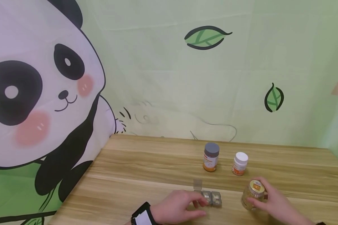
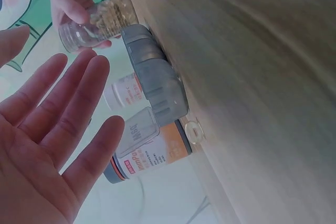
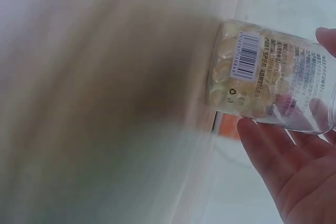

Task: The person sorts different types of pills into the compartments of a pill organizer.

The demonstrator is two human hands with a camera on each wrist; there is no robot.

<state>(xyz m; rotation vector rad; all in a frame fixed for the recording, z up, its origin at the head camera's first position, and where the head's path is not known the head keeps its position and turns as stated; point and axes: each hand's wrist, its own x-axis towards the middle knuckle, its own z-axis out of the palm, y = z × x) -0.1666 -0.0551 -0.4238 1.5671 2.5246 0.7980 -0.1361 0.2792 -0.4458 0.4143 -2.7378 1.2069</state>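
Observation:
A clear jar (image 1: pixel 252 195) with a gold lid and pale pieces inside is gripped by my right hand (image 1: pixel 273 200), thumb and fingers round its sides. The right wrist view shows its barcode label (image 3: pixel 247 56). Whether its base touches the table cannot be told. My left hand (image 1: pixel 183 203) is beside a small grey pill organizer (image 1: pixel 216 199), partly covering it in the head view. One translucent lid (image 1: pixel 197 184) of the organizer stands raised at its left end. In the left wrist view the left fingers (image 2: pixel 79 114) are spread and hold nothing.
Behind the organizer stands a grey-capped bottle (image 1: pixel 211 157), with a smaller white-capped bottle (image 1: pixel 240 164) to its right. A small clear oval piece (image 2: pixel 194 131) is near the organizer in the left wrist view. A panda-print cloth (image 1: pixel 157 78) hangs behind the wooden table (image 1: pixel 135 162).

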